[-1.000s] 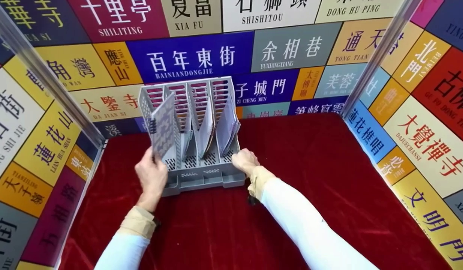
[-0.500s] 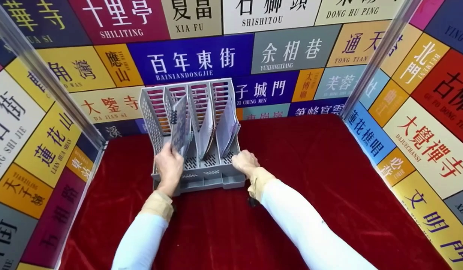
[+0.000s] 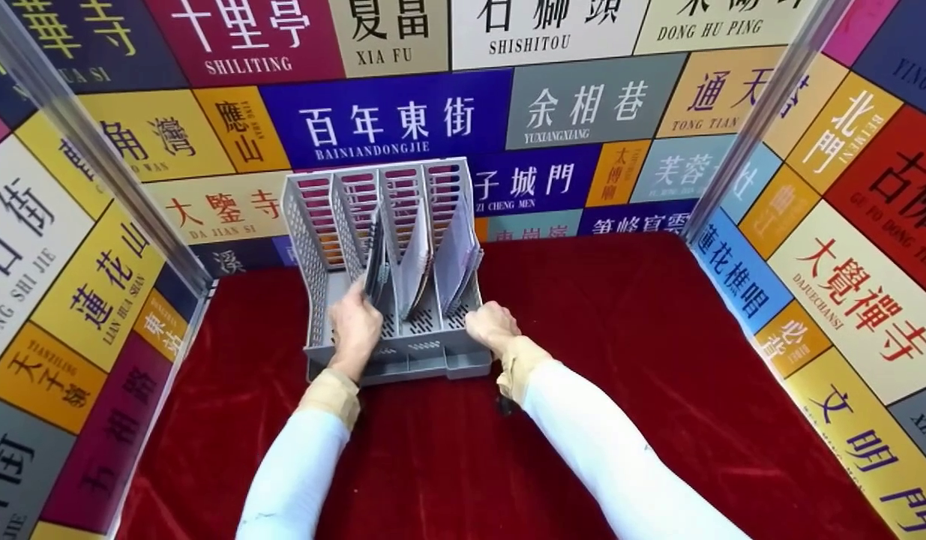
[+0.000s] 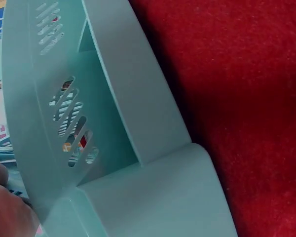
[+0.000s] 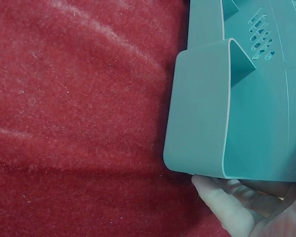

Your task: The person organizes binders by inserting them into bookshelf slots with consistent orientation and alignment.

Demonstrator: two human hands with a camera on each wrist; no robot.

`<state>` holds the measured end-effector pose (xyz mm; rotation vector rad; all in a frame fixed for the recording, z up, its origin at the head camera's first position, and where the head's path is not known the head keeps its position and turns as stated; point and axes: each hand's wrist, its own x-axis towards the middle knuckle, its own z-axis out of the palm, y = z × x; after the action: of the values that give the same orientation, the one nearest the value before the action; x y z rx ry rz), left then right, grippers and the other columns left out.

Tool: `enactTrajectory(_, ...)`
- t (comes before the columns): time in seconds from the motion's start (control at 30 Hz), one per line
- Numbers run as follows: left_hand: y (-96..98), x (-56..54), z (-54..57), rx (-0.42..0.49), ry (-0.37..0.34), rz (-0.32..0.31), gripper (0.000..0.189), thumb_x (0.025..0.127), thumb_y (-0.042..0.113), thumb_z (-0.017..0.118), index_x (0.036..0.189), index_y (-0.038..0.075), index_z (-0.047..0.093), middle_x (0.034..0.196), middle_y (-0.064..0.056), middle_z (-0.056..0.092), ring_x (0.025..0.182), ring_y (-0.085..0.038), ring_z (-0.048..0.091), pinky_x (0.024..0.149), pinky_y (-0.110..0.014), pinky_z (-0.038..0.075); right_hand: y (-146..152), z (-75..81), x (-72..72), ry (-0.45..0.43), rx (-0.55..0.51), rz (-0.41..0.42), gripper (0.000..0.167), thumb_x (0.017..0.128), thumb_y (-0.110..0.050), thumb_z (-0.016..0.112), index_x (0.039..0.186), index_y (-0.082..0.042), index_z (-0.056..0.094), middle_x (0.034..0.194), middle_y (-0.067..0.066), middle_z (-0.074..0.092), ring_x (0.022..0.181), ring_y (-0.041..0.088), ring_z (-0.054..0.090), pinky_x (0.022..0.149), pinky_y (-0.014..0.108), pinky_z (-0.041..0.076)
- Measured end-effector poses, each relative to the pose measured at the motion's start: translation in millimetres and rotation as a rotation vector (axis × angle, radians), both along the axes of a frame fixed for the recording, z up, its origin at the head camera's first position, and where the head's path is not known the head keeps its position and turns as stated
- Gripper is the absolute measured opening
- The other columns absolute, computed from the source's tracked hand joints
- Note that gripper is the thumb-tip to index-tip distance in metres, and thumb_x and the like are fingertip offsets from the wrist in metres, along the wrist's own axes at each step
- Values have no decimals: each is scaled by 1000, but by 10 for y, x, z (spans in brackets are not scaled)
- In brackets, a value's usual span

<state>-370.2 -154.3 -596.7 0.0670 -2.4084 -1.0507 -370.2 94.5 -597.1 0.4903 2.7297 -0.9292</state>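
A grey desktop file rack [image 3: 451,343] with upright dividers stands against the back wall. In its second compartment from the left, my left hand [image 3: 355,319] pinches a spiral notebook [image 3: 373,255] by its near lower edge. The notebook stands nearly edge-on, beside other papers in that compartment. At the rack's right front corner, my right hand [image 3: 492,324] grips the side. The right wrist view shows those fingers [image 5: 227,205] against the rack's end, by the front tray [image 5: 200,113]. Only part of the left hand [image 4: 10,212] enters the left wrist view, behind the perforated front wall.
White booklets [image 3: 415,262] lean in the third compartment, and pale purple ones [image 3: 455,259] in the rightmost. Red velvet cloth [image 3: 620,360] covers the table. Printed sign panels [image 3: 388,120] wall in the back and both sides, with metal posts [image 3: 762,120] at the corners.
My left hand has carried the notebook rightward from the leftmost compartment into the second, turning it edge-on beside the papers there. The right hand has stayed on the rack's corner.
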Motion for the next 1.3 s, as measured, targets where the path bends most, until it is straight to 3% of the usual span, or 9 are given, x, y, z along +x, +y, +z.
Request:
enactTrajectory(0.17, 27, -41, 80, -63, -185, -12, 65, 91, -3, 54, 152, 17, 69, 132, -23, 81, 112, -53, 79, 95, -63, 61, 20, -29, -7, 2, 2, -9, 38, 102, -32, 53, 120, -10, 78, 139, 15, 79, 132, 39, 74, 112, 54, 58)
enactTrajectory(0.3, 35, -105, 116, -93, -276, -32, 68, 88, -5, 57, 153, 15, 67, 132, -26, 80, 116, -53, 78, 100, -63, 61, 21, -41, -6, 0, -2, -17, 36, 101, -32, 53, 117, -10, 78, 138, 15, 79, 131, 38, 75, 111, 54, 59)
enactTrajectory(0.6, 50, -260, 51, -210, -457, -115, 46, 90, -1, 66, 136, 3, 70, 130, -31, 79, 123, -50, 77, 105, -60, 62, -2, -14, 11, -9, -1, -24, 37, 102, -31, 52, 117, -10, 78, 137, 15, 79, 129, 38, 75, 111, 54, 59)
enactTrajectory(0.7, -94, -576, -290, -315, -478, -180, 28, 82, 9, 69, 110, 3, 74, 114, -28, 81, 107, -49, 78, 92, -60, 63, -11, -17, 15, -5, 1, -17, 36, 101, -31, 52, 116, -10, 78, 137, 15, 79, 129, 37, 75, 110, 53, 59)
enactTrajectory(0.83, -254, -885, -540, -429, -571, -264, 21, 76, 16, 70, 95, 6, 72, 103, -24, 78, 93, -46, 71, 83, -59, 61, -23, -24, 31, -3, 4, -8, 37, 102, -32, 52, 118, -10, 78, 137, 15, 79, 129, 37, 76, 109, 54, 59)
enactTrajectory(0.93, -236, -704, -155, -436, -704, -307, 28, 79, 11, 72, 105, 0, 75, 114, -27, 77, 99, -44, 70, 92, -57, 62, -27, -29, 26, 0, 3, -8, 38, 102, -32, 52, 120, -10, 78, 138, 14, 79, 130, 37, 75, 109, 55, 59)
enactTrajectory(1.07, -157, -363, 365, -439, -741, -275, 35, 82, 7, 73, 114, -6, 76, 124, -31, 77, 106, -42, 74, 98, -56, 64, -22, -29, -1, 7, 5, -12, 39, 101, -31, 53, 121, -10, 78, 139, 15, 78, 133, 38, 74, 111, 54, 58)
enactTrajectory(1.2, -152, -347, 345, -472, -666, -201, 31, 83, 7, 71, 111, -6, 78, 121, -32, 79, 107, -44, 78, 96, -55, 65, -11, -27, -17, 11, 10, -15, 38, 101, -31, 53, 121, -10, 78, 139, 15, 78, 133, 39, 74, 112, 54, 58)
enactTrajectory(1.3, -196, -497, 74, -475, -603, -135, 28, 85, 8, 68, 108, -3, 79, 116, -30, 81, 107, -48, 79, 92, -57, 65, -8, -34, -19, 6, 12, -10, 38, 101, -31, 53, 120, -10, 78, 138, 15, 78, 131, 38, 75, 110, 54, 59)
